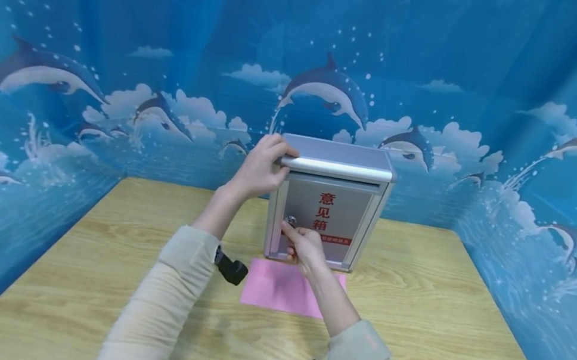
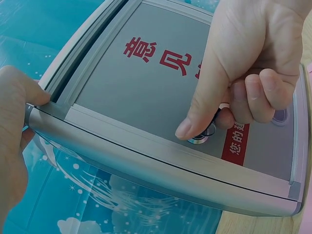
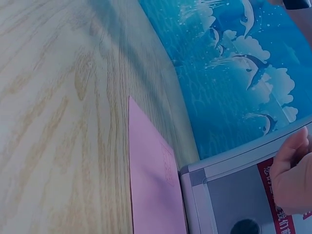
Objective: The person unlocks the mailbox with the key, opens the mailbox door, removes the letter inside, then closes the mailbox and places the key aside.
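A silver-grey metal suggestion box (image 1: 335, 153) with red characters on its front panel stands upright on the table. My left hand (image 1: 262, 168) grips its upper left corner, fingers on top and thumb near the front edge. At the left side of the panel is a round lock (image 2: 197, 141). There my right hand (image 1: 306, 247) pinches a small key, mostly hidden behind the thumb; a metal ring (image 2: 211, 129) shows beside it. In the right wrist view the right hand's fingers (image 3: 292, 170) lie against the panel's lower red strip, and the lock is out of sight.
A pink sheet or envelope (image 1: 280, 290) lies flat on the wooden table (image 1: 412, 315), right before the box's base. Behind and at both sides hangs a blue curtain (image 1: 221, 21) printed with dolphins. Wrist cameras are strapped to both forearms.
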A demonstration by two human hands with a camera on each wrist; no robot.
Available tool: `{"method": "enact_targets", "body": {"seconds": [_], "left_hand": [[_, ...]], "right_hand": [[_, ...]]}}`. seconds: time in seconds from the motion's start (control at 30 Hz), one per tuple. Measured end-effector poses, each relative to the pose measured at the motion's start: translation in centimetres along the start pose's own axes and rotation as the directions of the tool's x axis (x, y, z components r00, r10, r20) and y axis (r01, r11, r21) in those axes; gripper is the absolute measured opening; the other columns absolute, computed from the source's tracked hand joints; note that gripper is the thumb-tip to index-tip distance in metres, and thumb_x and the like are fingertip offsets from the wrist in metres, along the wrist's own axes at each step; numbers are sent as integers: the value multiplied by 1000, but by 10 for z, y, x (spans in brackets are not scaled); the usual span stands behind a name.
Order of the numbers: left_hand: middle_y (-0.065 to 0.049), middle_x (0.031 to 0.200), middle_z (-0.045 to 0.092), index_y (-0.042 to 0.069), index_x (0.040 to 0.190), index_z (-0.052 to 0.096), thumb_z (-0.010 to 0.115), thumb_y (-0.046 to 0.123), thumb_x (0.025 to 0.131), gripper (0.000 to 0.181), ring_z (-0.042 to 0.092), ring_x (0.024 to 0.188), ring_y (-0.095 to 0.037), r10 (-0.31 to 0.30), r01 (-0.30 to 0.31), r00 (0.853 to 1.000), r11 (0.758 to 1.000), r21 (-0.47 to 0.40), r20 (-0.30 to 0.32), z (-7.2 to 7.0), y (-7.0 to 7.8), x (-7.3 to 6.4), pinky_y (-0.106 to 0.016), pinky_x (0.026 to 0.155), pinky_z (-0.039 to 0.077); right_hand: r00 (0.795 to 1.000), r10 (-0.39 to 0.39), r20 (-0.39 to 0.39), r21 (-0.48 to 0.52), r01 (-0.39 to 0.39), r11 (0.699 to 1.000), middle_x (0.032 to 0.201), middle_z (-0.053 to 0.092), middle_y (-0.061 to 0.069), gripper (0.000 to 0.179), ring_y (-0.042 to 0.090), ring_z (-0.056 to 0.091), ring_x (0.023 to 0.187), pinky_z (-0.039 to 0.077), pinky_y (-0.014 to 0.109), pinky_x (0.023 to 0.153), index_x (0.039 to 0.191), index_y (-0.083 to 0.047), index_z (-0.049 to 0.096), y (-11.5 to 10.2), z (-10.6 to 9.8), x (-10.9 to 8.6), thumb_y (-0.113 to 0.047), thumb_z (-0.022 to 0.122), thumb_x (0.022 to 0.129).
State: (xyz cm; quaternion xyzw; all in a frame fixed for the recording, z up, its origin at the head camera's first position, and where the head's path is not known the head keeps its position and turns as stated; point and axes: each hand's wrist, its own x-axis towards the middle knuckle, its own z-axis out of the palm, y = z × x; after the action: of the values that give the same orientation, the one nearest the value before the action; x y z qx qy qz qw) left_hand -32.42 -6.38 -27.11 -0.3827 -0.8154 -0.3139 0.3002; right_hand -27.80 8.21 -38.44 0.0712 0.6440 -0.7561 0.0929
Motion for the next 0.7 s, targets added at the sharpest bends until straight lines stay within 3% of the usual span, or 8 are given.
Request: {"method": "enact_targets", "body": {"seconds": [0.17, 0.3, 0.5, 0.7], "left_hand": [[-10, 96, 56, 2, 100, 64, 59, -7, 78, 24, 48, 94, -24, 2, -2, 1000, 1000, 0, -4, 2, 1, 0, -37, 83, 40], [-10, 97, 56, 2, 100, 64, 59, -7, 78, 24, 48, 94, -24, 5, -5, 1000, 1000, -2, -5, 3, 1, 0, -37, 83, 40], [-10, 97, 56, 1, 101, 64, 58, -7, 79, 24, 47, 93, -25, 4, -4, 1000, 1000, -5, -16, 2, 0, -1, -38, 81, 40], [-10, 97, 56, 1, 101, 64, 58, -7, 79, 24, 47, 92, -24, -12, 11, 1000, 1000, -5, -11, 1, 0, -2, -37, 81, 40]], "right_hand": [[1000, -19, -20, -18, 19, 1000, 52, 39, -4, 38, 5, 39, 39, 39, 17, 35, 61, -10, 40, 0, 0, -1, -23, 67, 85], [998, -58, -20, -99, 56, 993, 49, 38, -3, 41, 6, 40, 37, 42, 19, 36, 60, -11, 37, 0, -1, -3, -23, 67, 86], [988, -157, -12, -300, 146, 943, 46, 38, -2, 40, 9, 43, 35, 47, 25, 40, 60, -12, 38, -1, 0, -4, -24, 63, 88], [978, -205, -49, -378, 171, 910, 48, 38, -2, 37, 9, 44, 35, 48, 25, 41, 61, -9, 43, -1, 4, -5, -23, 63, 88]]}}
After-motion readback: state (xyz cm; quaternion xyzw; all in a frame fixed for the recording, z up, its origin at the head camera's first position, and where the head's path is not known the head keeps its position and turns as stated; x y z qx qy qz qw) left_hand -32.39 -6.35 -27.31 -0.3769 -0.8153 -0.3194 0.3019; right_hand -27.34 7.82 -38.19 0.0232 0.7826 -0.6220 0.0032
